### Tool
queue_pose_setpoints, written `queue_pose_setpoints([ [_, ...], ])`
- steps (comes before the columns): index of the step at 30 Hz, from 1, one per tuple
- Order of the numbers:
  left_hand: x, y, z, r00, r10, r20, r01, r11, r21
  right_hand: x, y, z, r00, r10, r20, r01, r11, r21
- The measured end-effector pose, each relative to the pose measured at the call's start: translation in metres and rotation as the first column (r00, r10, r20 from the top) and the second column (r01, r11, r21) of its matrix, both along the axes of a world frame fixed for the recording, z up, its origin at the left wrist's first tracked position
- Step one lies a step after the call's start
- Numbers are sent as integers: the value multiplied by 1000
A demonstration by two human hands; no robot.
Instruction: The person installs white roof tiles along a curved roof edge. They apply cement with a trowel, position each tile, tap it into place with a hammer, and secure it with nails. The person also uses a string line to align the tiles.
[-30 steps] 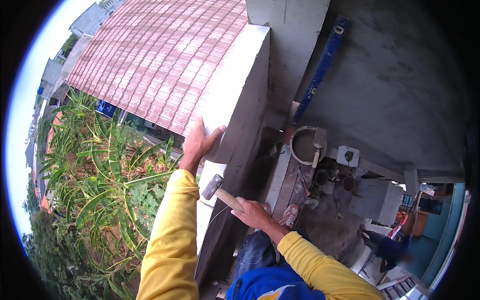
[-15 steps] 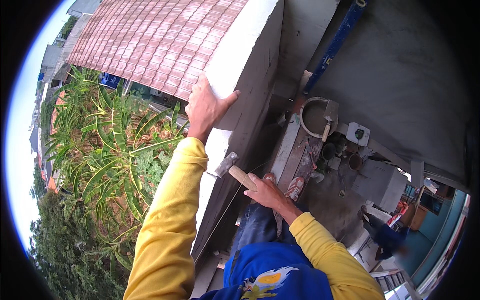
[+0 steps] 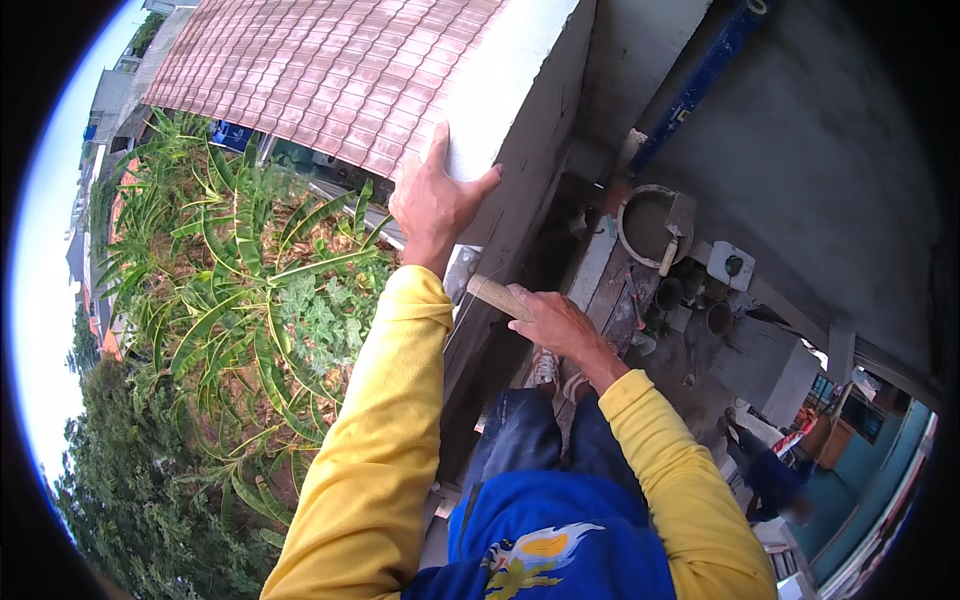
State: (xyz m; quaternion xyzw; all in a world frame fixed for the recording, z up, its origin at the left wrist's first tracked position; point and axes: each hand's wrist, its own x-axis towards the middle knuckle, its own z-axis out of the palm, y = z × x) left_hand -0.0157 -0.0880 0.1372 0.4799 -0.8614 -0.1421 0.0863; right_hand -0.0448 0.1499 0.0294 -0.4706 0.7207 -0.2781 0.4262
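Note:
My left hand (image 3: 432, 198) lies flat on the outer corner of a white block (image 3: 500, 90) that tops the wall, fingers spread over its edge. My right hand (image 3: 555, 322) grips the wooden handle of a hammer (image 3: 490, 292), whose metal head sits close to the block's lower end, partly hidden behind my left wrist. Both sleeves are yellow. The wall's grey inner face (image 3: 520, 210) drops away below the block.
A mortar pan with a trowel (image 3: 655, 225) rests on a plank scaffold (image 3: 600, 280). A long blue level (image 3: 700, 80) leans on the grey wall. A tiled roof (image 3: 330, 70) and leafy plants (image 3: 270, 300) lie far below at left. Another person (image 3: 770, 470) stands lower right.
My left hand slid further up along the block's corner. My right hand with the hammer rose and came closer to the wall. The view shifted upward along the wall.

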Motion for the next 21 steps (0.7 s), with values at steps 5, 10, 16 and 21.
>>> queue_pose_setpoints([
  [5, 2, 5, 2, 1000, 12, 12, -12, 1000, -6, 34, 24, 14, 975, -36, 221, -8, 981, 194],
  [10, 1, 5, 6, 996, -77, 39, 78, 997, -23, 88, 59, 15, 324, -525, 787, 419, 826, 378],
  [16, -7, 3, -5, 990, -112, 86, 120, 988, -101, 49, 31, -11, -4, -605, 796, 813, 462, 355],
  [21, -20, 18, -8, 977, -66, 203, 110, 972, -209, -32, -36, -21, -70, -659, 749, 883, 309, 354],
])
